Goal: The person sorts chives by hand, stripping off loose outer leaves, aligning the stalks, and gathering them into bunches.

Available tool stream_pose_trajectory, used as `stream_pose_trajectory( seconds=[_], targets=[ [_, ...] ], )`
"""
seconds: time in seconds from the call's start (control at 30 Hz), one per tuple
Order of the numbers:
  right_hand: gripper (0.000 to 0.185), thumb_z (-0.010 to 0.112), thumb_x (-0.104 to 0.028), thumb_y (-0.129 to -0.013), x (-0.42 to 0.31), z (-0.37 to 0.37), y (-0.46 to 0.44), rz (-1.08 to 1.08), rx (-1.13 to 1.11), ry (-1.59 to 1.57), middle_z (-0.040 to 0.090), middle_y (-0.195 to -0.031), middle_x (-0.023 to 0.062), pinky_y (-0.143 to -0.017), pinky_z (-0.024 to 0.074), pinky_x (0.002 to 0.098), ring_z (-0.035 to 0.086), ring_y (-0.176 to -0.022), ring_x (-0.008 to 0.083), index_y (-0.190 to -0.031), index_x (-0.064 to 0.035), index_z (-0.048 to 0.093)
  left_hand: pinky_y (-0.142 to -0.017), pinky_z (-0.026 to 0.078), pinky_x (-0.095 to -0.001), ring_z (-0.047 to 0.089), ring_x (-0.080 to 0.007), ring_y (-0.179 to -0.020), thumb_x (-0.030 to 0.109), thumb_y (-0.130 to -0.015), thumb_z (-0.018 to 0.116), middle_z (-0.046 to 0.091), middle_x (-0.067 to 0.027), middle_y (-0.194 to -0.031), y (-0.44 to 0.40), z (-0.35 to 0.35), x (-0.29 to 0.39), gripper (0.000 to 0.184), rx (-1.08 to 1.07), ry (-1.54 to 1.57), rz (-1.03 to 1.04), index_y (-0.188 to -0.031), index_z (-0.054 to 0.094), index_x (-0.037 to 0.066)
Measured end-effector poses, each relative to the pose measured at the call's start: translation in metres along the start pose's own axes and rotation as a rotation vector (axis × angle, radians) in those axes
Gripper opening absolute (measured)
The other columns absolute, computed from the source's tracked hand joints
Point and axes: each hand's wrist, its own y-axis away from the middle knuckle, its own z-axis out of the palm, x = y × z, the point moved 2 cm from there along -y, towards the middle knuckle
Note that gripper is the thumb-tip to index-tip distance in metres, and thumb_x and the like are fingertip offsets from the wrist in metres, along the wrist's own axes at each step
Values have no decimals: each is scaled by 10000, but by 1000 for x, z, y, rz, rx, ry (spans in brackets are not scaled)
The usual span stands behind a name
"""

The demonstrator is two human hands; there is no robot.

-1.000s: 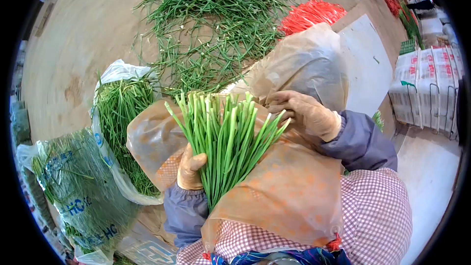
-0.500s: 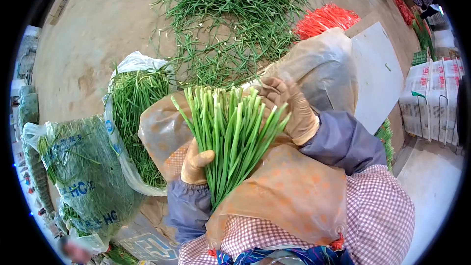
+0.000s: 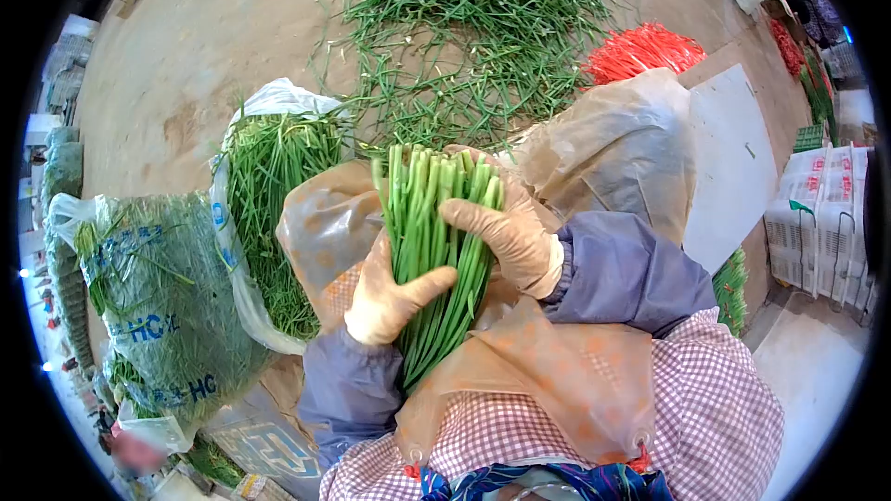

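A thick bunch of chives (image 3: 436, 213) stands upright in front of my chest, its pale cut ends at the top. My left hand (image 3: 394, 292), in a tan glove, wraps the lower left of the bunch, with the thumb across its front. My right hand (image 3: 506, 232), gloved the same way, grips the upper right side, thumb over the stalks and fingers behind them, mostly hidden. The lower leaves run down to the plastic apron (image 3: 538, 371) over my lap.
Loose greens (image 3: 473, 0) lie heaped on the floor ahead, beside a pile of red ties (image 3: 645, 53). At left stand an open bag of greens (image 3: 278, 167) and a wrapped bundle (image 3: 167, 315). A white board (image 3: 733, 158) and white crates (image 3: 817, 223) are at right.
My right hand has gone from open beside the stalks to gripping them. My left thumb now lies across the front, and the fanned bunch has become narrower and tighter.
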Motion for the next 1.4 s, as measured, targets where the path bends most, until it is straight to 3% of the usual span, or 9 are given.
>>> stream_pose_trajectory(
  seconds=[0.1, 0.3, 0.5, 0.63, 0.73, 0.87, 0.97, 1.1, 1.4],
  targets=[
    [568, 650, -73, -885, -2, 0, 6, 28, -37, -246, 564, -1259, 104, -980, 489, 399, 574, -1138, 220, -1383, -102, 378, -945, 494, -351, 607, -224, -1078, 174, -759, 747, 601, -118, -1206, -2, -6, 1, 653, -78, 460, -73, -1321, 467, -4],
    [691, 678, -155, -842, -9, -35, 24, 114, -90, -190, 585, -1247, 144, -989, 484, 463, 592, -1145, 297, -1423, -92, 308, -959, 517, -443, 607, -278, -1092, 243, -740, 764, 593, -133, -1211, -6, 0, -39, 658, -210, 775, -177, -1300, 487, 36],
    [654, 706, -243, -872, -24, -46, 13, 69, -97, -51, 581, -1239, 98, -963, 483, 353, 584, -1099, 198, -1406, -55, 378, -924, 536, -433, 633, -282, -1033, 250, -723, 763, 616, -140, -1164, -2, 2, -40, 663, -154, 796, -160, -1288, 496, 28],
    [520, 642, -302, -922, -58, -52, 2, -382, 91, 400, 610, -1215, 124, -974, 472, 374, 601, -1092, 222, -1343, -43, 482, -919, 541, -436, 637, -291, -1024, 245, -720, 761, 614, -143, -1168, -2, 0, -42, 664, -160, 780, -152, -1288, 495, 27],
    [378, 618, -160, -946, -80, -53, 5, -365, -29, 443, 622, -1180, 86, -1005, 440, 330, 584, -1081, 164, -1298, -52, 535, -895, 558, -450, 647, -309, -1006, 233, -723, 750, 616, -144, -1163, -2, 2, -43, 665, -153, 791, -143, -1300, 484, 36],
    [313, 634, -186, -941, -71, -63, 3, -160, 18, 277, 636, -1151, 93, -973, 452, 343, 591, -1075, 184, -1206, -29, 585, -896, 555, -452, 644, -304, -1009, 227, -727, 746, 613, -144, -1159, -3, -1, -46, 669, -148, 783, -136, -1308, 475, 35],
    [318, 668, -215, -912, -80, -40, 9, -569, -106, 971, 640, -1133, 119, -938, 468, 366, 605, -1062, 235, -1151, -15, 607, -909, 548, -455, 635, -301, -1023, 226, -732, 746, 609, -146, -1158, -2, -1, -45, 662, -165, 800, -148, -1305, 475, 33],
    [426, 738, -255, -825, -86, -23, 6, -394, -146, 1700, 639, -1123, 137, -901, 466, 353, 600, -1056, 241, -1158, -25, 608, -921, 541, -455, 625, -300, -1047, 221, -741, 739, 593, -144, -1190, -5, -1, -48, 649, -208, 814, -147, -1302, 475, 29],
    [271, 721, -155, -831, -65, -31, 4, -124, -36, 1138, 636, -861, 80, -748, 489, 331, 618, -816, 184, -1052, -26, 633, -887, 559, -442, 646, -309, -1024, 250, -729, 771, 611, -181, -1186, -5, -1, -47, 670, -147, 834, -122, -1281, 491, -6]
  ],
)
